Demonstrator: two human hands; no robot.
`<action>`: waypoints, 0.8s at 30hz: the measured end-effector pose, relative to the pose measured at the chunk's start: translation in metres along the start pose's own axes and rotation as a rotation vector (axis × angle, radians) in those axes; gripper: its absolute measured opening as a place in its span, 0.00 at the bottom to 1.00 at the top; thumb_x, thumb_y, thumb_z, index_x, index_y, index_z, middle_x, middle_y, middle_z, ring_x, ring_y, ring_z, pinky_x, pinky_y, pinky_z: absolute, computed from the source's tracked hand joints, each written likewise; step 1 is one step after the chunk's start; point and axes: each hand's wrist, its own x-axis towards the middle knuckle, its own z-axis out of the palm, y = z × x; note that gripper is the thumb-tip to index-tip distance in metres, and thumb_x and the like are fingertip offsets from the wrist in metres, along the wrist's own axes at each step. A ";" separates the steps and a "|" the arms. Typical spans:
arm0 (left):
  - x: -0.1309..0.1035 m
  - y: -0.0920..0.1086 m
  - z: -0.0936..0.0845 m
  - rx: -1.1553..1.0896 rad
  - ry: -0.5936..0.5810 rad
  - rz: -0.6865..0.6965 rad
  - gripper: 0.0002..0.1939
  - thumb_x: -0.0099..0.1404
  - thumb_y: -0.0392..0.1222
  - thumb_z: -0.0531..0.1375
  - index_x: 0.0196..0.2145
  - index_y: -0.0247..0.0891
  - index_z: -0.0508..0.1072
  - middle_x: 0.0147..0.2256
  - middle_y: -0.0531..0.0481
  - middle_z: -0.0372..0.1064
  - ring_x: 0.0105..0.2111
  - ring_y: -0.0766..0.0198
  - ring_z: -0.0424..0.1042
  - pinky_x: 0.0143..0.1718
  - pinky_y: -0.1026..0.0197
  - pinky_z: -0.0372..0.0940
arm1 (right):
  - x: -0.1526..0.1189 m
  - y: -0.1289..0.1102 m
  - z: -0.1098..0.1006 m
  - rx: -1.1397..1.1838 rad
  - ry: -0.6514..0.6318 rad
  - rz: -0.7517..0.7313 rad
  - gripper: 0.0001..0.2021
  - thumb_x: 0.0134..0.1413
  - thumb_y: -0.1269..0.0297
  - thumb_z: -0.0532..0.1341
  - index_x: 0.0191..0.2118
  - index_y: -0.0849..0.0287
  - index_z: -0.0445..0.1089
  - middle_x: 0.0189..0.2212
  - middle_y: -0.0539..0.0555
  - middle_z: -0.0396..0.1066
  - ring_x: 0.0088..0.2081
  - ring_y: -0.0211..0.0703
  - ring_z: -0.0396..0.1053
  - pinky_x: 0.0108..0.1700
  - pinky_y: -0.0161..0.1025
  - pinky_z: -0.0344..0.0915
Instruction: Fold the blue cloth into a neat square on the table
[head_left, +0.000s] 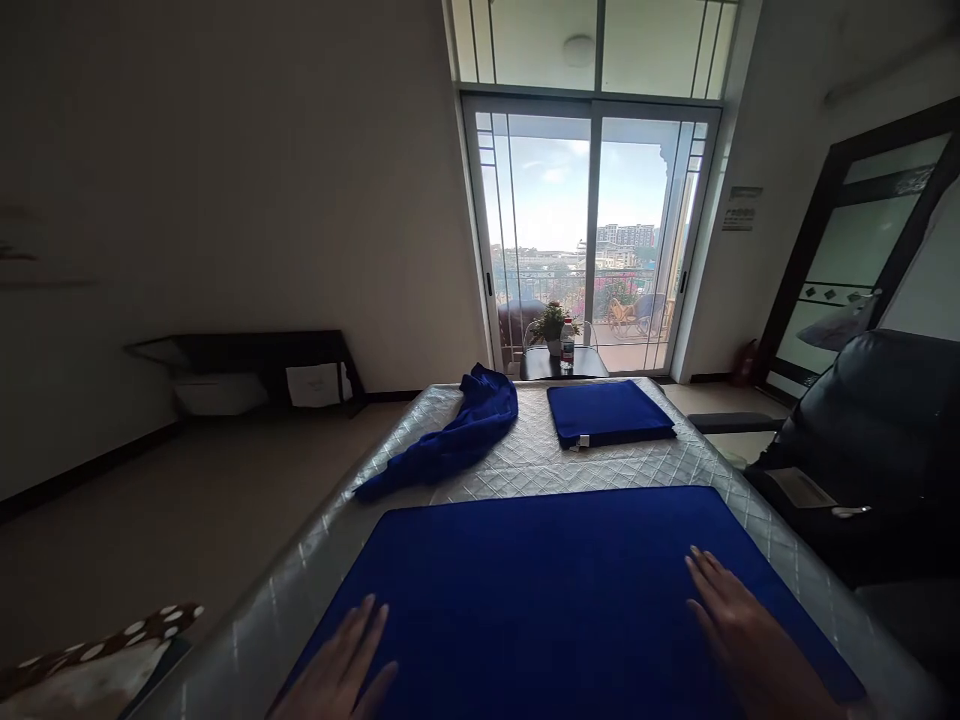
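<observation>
A blue cloth (555, 590) is spread flat in front of me on a quilted, silvery mattress (495, 480). Over its left part is my left hand (341, 660), fingers stretched out and nothing in it. My right hand (727, 605) is at the cloth's right side, also empty, with its fingers extended. Both palms face down; whether they press on the fabric is hard to tell. Beyond the cloth, a folded blue cloth (611, 410) with a small white tag lies at the far right. A crumpled blue cloth (457, 435) lies at the far left.
Behind the mattress, a small dark table (534, 365) bears a potted plant (553, 325) and a bottle (568, 350). A black armchair (885, 430) stands close on the right. A dark low shelf (262, 350) is by the left wall, and glass sliding doors (596, 200) are at the back.
</observation>
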 end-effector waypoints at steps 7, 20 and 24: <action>0.181 0.180 -0.001 -0.173 -0.282 0.241 0.26 0.76 0.48 0.43 0.66 0.37 0.62 0.67 0.41 0.59 0.68 0.54 0.55 0.68 0.45 0.57 | 0.116 -0.142 0.011 0.075 -0.197 -0.192 0.30 0.70 0.56 0.41 0.69 0.67 0.54 0.71 0.62 0.50 0.72 0.50 0.46 0.72 0.52 0.47; 0.202 0.190 0.091 -0.060 -0.201 0.269 0.26 0.76 0.45 0.44 0.68 0.39 0.58 0.68 0.39 0.58 0.69 0.50 0.53 0.67 0.41 0.55 | 0.148 -0.143 0.074 0.065 -0.277 -0.189 0.31 0.68 0.59 0.40 0.72 0.67 0.44 0.73 0.60 0.42 0.74 0.47 0.37 0.74 0.49 0.37; 0.204 0.184 0.087 -0.033 -0.244 0.240 0.27 0.76 0.47 0.44 0.68 0.41 0.58 0.69 0.40 0.56 0.69 0.51 0.52 0.67 0.43 0.55 | 0.148 -0.141 0.072 0.085 -0.282 -0.161 0.32 0.69 0.57 0.38 0.72 0.67 0.45 0.73 0.61 0.44 0.73 0.46 0.39 0.73 0.49 0.38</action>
